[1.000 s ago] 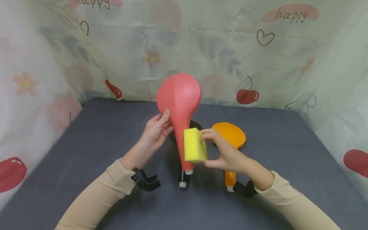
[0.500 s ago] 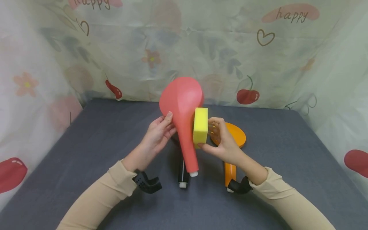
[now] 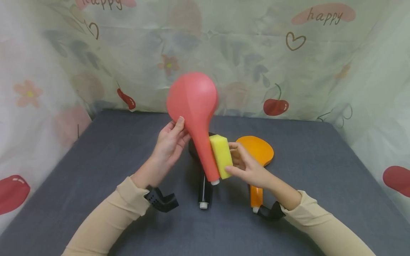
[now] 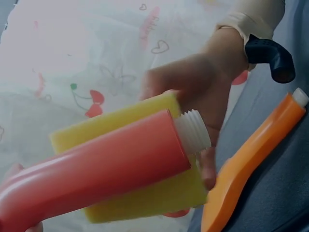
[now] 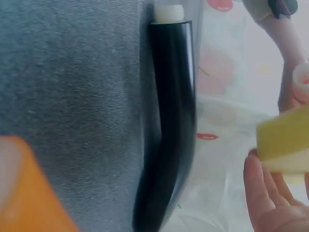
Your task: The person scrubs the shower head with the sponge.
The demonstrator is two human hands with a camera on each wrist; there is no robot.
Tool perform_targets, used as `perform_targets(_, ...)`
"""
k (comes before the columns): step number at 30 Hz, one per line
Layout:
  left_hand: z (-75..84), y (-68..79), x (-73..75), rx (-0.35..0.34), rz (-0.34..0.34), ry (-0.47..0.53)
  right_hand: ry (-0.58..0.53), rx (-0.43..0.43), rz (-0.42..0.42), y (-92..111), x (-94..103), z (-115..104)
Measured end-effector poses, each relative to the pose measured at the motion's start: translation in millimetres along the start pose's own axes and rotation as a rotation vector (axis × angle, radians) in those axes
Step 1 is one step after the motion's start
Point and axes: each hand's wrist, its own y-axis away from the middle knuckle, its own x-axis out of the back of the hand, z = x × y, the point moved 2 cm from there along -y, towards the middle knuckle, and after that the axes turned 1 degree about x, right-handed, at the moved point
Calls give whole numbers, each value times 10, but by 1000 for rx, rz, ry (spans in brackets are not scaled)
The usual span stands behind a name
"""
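Note:
Raised above the table is a red shower head (image 3: 192, 97), its round head at the top and its handle slanting down to the right. My left hand (image 3: 168, 145) grips it at the neck, thumb in front. The handle ends in a white threaded connector (image 4: 194, 131). My right hand (image 3: 248, 165) pinches a yellow sponge (image 3: 221, 156) along the right side of that handle. In the left wrist view, the sponge lies behind the handle and shows on both sides of it. The right wrist view catches only part of the sponge (image 5: 285, 142).
A black shower head (image 3: 204, 192) lies on the grey table (image 3: 134, 142) behind and below the red one, partly hidden. To its right is an orange shower head (image 3: 256, 147), partly covered by my right hand. Printed curtains (image 3: 211, 53) enclose the table at back and sides.
The sponge went from in front of the handle up to its right side, then back down along it. Since half a second ago, the red shower head has shifted up and left.

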Motion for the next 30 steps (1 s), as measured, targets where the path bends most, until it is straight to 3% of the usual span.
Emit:
perform_targets(7,92,18,1,-46,-26,51,-75,-122,-101,58,-41,62)
perform_targets(14,128,32,-18,-75,-30,81,-339,-192,-167,60,-117,120)
perform_targets(18,133,39,-17,-86,-23,80,-414,-190,-175,48,-146,122)
perform_targets(21,131,36,-8,-97,-9,89,-404,-180,-123,49,-145,110)
perform_targets(24,129,30,6,-120,15,105,-323,-146,-26,67,-124,91)
perform_targets(30,136,36,9,-163,52,139,-143,34,162,128,-130,39)
